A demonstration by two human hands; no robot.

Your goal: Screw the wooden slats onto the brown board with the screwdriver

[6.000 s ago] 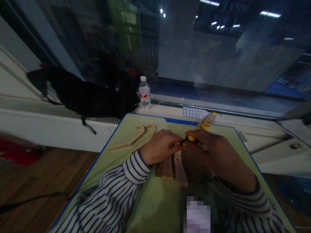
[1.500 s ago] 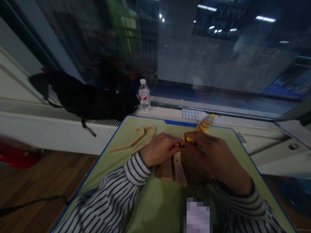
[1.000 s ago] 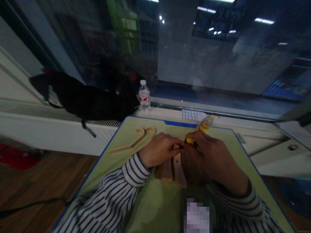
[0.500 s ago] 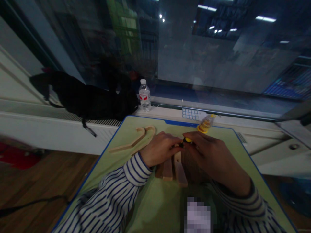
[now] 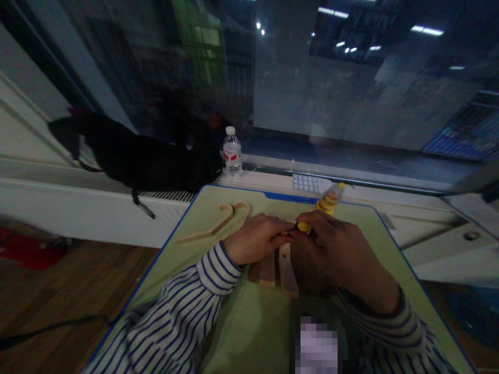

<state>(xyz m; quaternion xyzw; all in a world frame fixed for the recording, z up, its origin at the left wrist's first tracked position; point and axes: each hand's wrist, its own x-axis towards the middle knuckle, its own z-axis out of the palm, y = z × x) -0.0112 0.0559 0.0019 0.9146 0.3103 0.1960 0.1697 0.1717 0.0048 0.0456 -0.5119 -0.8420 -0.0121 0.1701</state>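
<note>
Head view: green mat (image 5: 241,332) covers the near table, with a black bag (image 5: 148,161) on the sill far left. Two curved wooden pieces (image 5: 218,223) lie left of the hands and apart from them, long axes running near-left to far-right. Wooden slats (image 5: 286,270) sit under both hands, long axis pointing away from the body. Left hand (image 5: 255,239) is curled on the slats' far end, fingertips bunched; can't tell what they grip. Right hand (image 5: 339,249) has its fingers closed in a pinch. Water bottle (image 5: 232,151) stands upright on the sill, well apart. Glue bottle (image 5: 329,200) lies tilted just beyond the right hand. Yellow tool (image 5: 301,226) is pinched in the right fingertips, between both hands and over the slats, meeting the left fingertips.
</note>
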